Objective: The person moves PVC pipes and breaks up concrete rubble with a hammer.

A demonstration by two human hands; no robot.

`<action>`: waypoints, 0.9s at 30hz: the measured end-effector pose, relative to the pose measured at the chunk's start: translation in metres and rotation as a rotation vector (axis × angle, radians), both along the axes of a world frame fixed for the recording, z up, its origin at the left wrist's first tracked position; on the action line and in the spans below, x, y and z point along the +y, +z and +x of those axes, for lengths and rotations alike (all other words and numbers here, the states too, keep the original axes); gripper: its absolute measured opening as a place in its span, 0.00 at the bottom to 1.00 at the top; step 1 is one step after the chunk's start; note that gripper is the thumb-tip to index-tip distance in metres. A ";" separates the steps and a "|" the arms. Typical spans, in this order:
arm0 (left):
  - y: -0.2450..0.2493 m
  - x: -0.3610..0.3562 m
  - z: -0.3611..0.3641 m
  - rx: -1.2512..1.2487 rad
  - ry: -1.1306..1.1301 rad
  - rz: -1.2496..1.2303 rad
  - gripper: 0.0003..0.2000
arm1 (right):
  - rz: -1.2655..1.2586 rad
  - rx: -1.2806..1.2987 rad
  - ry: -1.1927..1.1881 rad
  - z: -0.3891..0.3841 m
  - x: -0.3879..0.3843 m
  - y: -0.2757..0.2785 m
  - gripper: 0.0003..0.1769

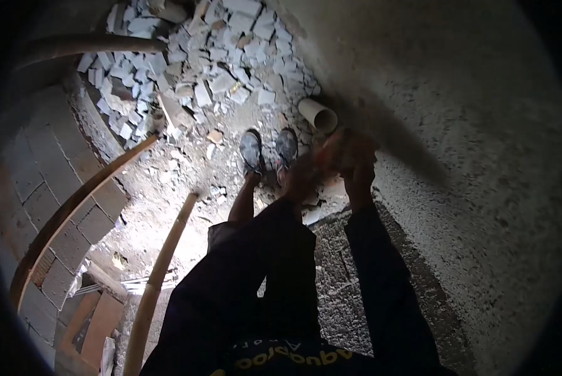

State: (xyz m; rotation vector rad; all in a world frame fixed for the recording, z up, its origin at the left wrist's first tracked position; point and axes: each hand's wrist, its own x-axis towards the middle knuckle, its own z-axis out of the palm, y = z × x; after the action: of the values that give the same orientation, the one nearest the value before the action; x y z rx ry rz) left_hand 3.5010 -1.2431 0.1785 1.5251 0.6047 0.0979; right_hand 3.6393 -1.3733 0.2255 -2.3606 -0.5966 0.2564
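My left hand (301,178) is low in front of my legs, dark and blurred, close to an orange-red object (326,156). My right hand (360,178) is raised beside it, at the same object. The object's shape is smeared, and I cannot make out what it is. Which fingers touch it is unclear for my left hand; the right one appears wrapped against its lower side. Just beyond the hands, a pale open-ended pipe (318,116) lies against the rough wall (456,138).
Broken grey block rubble (231,56) covers the ground ahead of my shoes (268,150). Wooden poles (158,282) lean at the left, near a block wall (49,163). Boards (96,326) lie at the lower left.
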 end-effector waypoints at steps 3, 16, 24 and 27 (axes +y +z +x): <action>0.041 0.028 0.042 0.222 0.250 -0.289 0.22 | -0.083 0.084 0.076 0.020 -0.001 -0.045 0.33; -0.040 0.049 0.092 0.374 0.063 0.150 0.12 | 0.262 0.881 -0.255 0.047 -0.009 -0.194 0.28; -0.070 0.050 0.094 0.467 -0.149 0.280 0.05 | 0.256 0.932 -0.665 0.059 0.034 -0.146 0.28; -0.097 0.042 0.089 0.233 -0.055 0.485 0.03 | -0.112 0.413 -0.443 0.058 0.039 -0.141 0.31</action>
State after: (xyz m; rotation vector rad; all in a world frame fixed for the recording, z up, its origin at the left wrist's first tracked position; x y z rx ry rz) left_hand 3.5897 -1.2014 0.0814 2.0412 0.7600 0.0239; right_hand 3.6972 -1.3345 0.0844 -2.3734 0.1402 0.5640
